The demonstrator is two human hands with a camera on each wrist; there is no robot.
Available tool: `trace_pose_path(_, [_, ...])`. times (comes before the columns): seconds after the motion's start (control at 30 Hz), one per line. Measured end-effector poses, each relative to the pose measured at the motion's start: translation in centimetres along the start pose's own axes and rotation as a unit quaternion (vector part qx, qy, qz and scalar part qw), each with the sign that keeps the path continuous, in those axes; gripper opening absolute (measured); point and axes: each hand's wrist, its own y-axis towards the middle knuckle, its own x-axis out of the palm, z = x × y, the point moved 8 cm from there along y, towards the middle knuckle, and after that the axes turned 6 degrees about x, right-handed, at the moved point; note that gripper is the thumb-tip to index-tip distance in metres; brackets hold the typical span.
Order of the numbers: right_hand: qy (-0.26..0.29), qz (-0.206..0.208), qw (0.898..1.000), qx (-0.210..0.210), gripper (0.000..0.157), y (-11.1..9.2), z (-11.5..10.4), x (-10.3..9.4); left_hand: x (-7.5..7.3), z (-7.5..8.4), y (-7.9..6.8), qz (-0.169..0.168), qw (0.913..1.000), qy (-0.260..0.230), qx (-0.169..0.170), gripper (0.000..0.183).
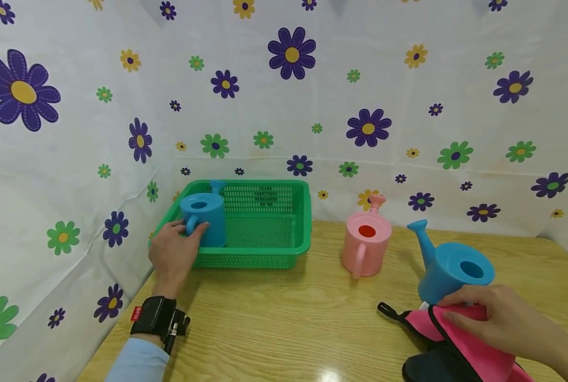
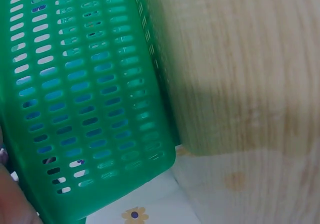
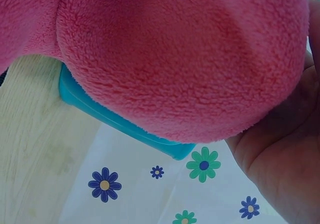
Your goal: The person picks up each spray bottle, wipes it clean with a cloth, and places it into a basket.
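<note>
My left hand (image 1: pixel 175 252) grips the handle of a blue watering can (image 1: pixel 214 225), which stands upright in the left part of a green plastic basket (image 1: pixel 250 258). The left wrist view shows the basket's slotted wall (image 2: pixel 100 109), with blue behind it. At the right, my right hand (image 1: pixel 508 321) pinches the edge of a pink and black cloth item (image 1: pixel 484 345) with a black loop; its exact kind is unclear. Fleecy pink cloth (image 3: pixel 185 59) fills much of the right wrist view. A second blue watering can (image 1: pixel 436 276) stands just behind that cloth, partly hidden by the hand.
A pink watering can (image 1: pixel 366 244) stands on the wooden table (image 1: pixel 274 323) between the basket and the second blue can. White flower-print sheeting (image 1: pixel 312 106) borders the table at the back and left.
</note>
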Motion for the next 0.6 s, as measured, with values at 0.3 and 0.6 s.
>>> trace_pose_path(0.3, [-0.003,-0.016,1.000,0.021,0.026,-0.07,0.36,0.57,0.71,-0.05,0.36,-0.070,0.9962,0.048,-0.021,0.047])
trace_pose_path(0.6, [-0.006,-0.021,0.999,0.035,0.025,-0.13,0.51,1.03,0.55,-0.22,0.57,-0.087,0.9955,0.036,-0.015,0.045])
